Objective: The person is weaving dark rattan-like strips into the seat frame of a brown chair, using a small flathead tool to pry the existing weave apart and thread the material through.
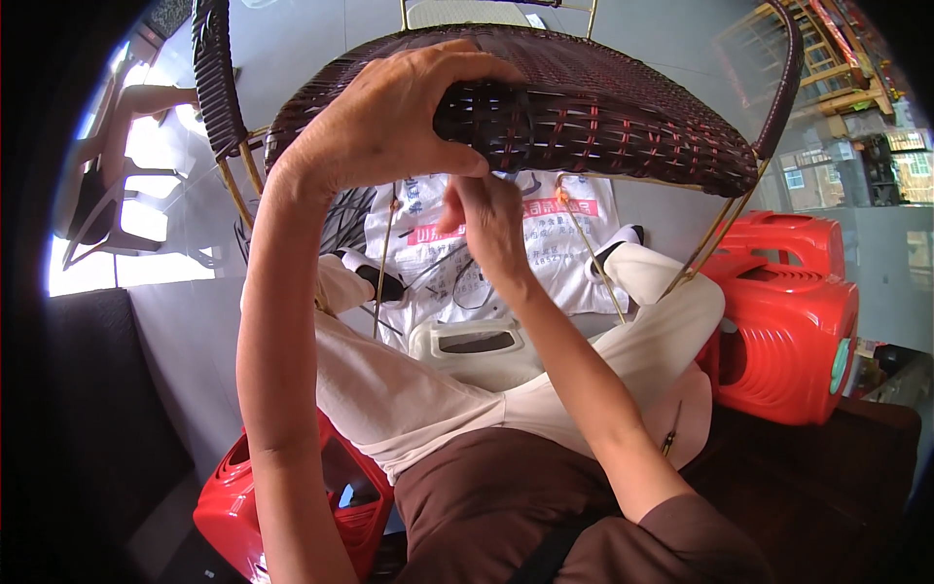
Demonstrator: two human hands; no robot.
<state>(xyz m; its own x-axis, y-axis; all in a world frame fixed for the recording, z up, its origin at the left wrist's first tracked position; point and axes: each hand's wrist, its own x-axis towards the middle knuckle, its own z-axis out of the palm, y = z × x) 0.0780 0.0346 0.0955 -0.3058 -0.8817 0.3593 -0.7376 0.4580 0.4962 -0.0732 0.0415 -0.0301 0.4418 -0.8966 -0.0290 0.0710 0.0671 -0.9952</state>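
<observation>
A dark brown woven chair (pixel 623 117) with reddish strands and gold metal legs stands in front of me. My left hand (pixel 399 112) is wrapped round the front edge of its seat, fingers over the top and thumb beneath. Just under that edge, my right hand (pixel 491 224) is raised close to the left thumb. Its fingers look curled and partly blurred, their tips hidden by the left thumb and the seat edge. Whatever they hold cannot be made out. Loose dark weaving strips (pixel 452 277) lie on a white printed sack (pixel 545 234) below the seat.
A white plastic stool (pixel 477 365) stands between my legs. Red plastic stools (pixel 778 321) are at the right, and another red stool (pixel 233 487) is at the lower left. A bundle of dark strips (pixel 345 219) lies left of the sack. The chair's armrests (pixel 219 88) curve up at both sides.
</observation>
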